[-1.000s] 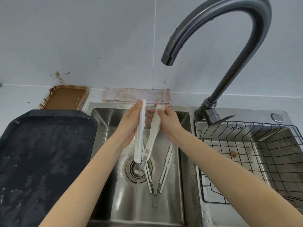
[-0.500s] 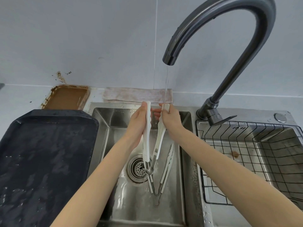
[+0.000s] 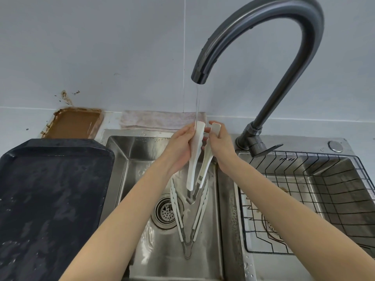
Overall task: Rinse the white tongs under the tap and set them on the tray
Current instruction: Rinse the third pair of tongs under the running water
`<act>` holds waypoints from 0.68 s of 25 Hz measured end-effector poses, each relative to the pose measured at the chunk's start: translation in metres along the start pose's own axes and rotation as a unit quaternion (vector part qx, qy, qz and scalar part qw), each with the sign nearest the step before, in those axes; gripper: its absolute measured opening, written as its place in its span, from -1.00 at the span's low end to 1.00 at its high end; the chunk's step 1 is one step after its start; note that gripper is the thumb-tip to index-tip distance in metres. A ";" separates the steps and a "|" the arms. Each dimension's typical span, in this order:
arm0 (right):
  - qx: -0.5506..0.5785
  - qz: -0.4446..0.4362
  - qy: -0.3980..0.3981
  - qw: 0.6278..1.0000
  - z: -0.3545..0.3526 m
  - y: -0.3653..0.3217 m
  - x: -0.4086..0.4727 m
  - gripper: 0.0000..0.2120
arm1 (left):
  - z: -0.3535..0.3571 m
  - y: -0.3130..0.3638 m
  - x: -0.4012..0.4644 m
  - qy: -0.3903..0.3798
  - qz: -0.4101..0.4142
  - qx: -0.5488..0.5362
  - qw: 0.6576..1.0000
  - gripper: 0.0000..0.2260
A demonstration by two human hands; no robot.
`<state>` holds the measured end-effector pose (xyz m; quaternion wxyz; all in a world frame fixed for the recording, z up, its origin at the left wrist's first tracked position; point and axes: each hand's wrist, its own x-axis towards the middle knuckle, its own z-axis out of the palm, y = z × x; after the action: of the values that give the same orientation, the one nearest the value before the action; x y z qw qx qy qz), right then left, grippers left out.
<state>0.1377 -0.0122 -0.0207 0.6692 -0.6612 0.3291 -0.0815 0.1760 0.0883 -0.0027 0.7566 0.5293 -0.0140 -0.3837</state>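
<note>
Head view: second tongs [image 3: 189,218] lie in sink [image 3: 121,159].

Left sink basin [image 3: 121,159]: floor partly taken by a second pair of tongs [image 3: 189,218] beside the drain [image 3: 165,211]; both hands and the held white tongs [image 3: 197,157] fill its upper middle. Tap [image 3: 263,37]: arches overhead, spout above the hands. Right basin: wire basket [image 3: 304,199] occupies it. Dark tray [image 3: 50,199], left: surface open, wet.
</note>
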 end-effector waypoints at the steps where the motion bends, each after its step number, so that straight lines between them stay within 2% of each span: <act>1: 0.004 -0.008 -0.008 1.000 -0.001 -0.001 0.000 -0.67 | 0.001 0.001 0.002 0.005 0.003 -0.004 1.000 -0.74; 4: -0.021 -0.040 -0.029 0.999 0.000 -0.005 -0.002 -0.67 | 0.003 0.005 0.001 0.013 0.005 -0.008 1.000 -0.76; 10: -0.049 -0.079 -0.012 0.996 0.014 -0.010 -0.006 -0.77 | -0.024 -0.002 -0.011 0.072 -0.028 -0.123 0.989 -0.63; 12: -0.042 -0.083 -0.017 0.996 0.020 -0.007 -0.008 -0.82 | -0.030 -0.006 -0.014 0.073 -0.026 -0.137 0.988 -0.63; 17: -0.055 -0.070 -0.054 0.995 0.028 -0.009 -0.015 -0.79 | -0.041 -0.007 -0.017 0.088 -0.005 -0.152 0.984 -0.66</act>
<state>0.1443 0.0179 -0.0101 0.6412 -0.7220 0.2492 -0.0737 0.1779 0.1299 -0.0196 0.8247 0.4401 0.1136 -0.3367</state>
